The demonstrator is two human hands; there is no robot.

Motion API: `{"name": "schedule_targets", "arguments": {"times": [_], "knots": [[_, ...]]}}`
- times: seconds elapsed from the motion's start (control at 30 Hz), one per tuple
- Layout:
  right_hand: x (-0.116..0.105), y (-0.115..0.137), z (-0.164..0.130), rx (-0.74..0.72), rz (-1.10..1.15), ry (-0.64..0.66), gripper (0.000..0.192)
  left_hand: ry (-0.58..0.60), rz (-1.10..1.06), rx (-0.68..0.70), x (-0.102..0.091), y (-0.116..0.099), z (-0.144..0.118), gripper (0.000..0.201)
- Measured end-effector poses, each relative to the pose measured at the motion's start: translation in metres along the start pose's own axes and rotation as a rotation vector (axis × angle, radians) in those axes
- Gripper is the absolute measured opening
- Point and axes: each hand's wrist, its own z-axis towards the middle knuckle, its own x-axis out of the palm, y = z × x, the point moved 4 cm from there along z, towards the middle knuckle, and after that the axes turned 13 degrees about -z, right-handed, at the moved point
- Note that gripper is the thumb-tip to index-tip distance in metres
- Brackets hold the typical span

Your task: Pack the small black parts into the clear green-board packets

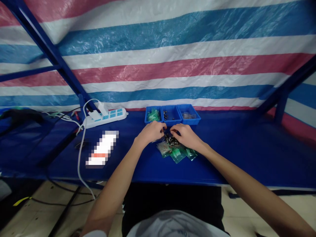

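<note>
Both my hands meet over a small heap of dark parts point(172, 141) on the blue table point(237, 154). My left hand point(151, 131) has its fingers curled, pinching something small I cannot make out. My right hand point(187, 135) is also curled, its fingertips at the heap. Below the hands lie clear little bags point(177, 152) with green pieces inside. Just behind the hands stand three blue bins: the left bin point(153, 115) holds green parts, the middle bin point(171, 115) a few dark bits, the right bin point(189, 115) a clear bag.
A white power strip point(107, 117) with plugs sits at back left, its white cable point(80, 154) trailing over the table's front edge. A blurred white object point(102, 149) lies left of my hands. Blue frame bars point(49, 49) and a striped tarp point(172, 65) stand behind.
</note>
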Motion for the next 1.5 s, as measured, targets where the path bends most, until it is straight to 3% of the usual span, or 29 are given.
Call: {"name": "schedule_targets", "arguments": {"times": [0.27, 0.53, 0.7, 0.8, 0.97, 1.3, 1.5], "knots": [[0.001, -0.001, 0.000, -0.009, -0.002, 0.001, 0.020, -0.032, 0.021, 0.078, 0.006, -0.008, 0.001, 0.028], [0.003, -0.009, 0.002, 0.094, 0.041, -0.107, 0.016, -0.271, -0.008, 0.246, -0.006, -0.020, -0.002, 0.019], [0.003, -0.015, 0.002, 0.210, 0.260, -0.142, 0.015, -0.341, -0.161, 0.357, -0.004, -0.027, -0.001, 0.021], [0.004, -0.019, 0.002, 0.259, 0.453, -0.129, 0.009, -0.347, -0.234, 0.387, 0.001, -0.028, 0.002, 0.020], [0.006, -0.025, 0.003, 0.314, 0.714, -0.122, 0.017, -0.311, -0.317, 0.378, 0.007, -0.026, 0.004, 0.020], [0.010, -0.032, 0.002, 0.446, 0.882, -0.231, 0.028, -0.262, -0.314, 0.289, 0.007, -0.025, 0.004, 0.024], [0.004, -0.035, 0.001, 0.487, 0.875, -0.264, 0.029, -0.232, -0.192, 0.262, 0.010, -0.026, 0.002, 0.036]]}}
